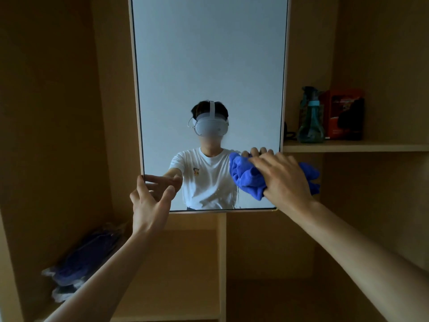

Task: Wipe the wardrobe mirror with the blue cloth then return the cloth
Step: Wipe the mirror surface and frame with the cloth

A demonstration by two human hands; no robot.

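By the right hand (283, 175), fingers spread, the bunched blue cloth (246, 177) is pressed on the mirror (209, 66), just beside its right edge, near the bottom edge. The lower left edge is touched by the left hand (151, 198), fingers spread. Much free glass is seen above.
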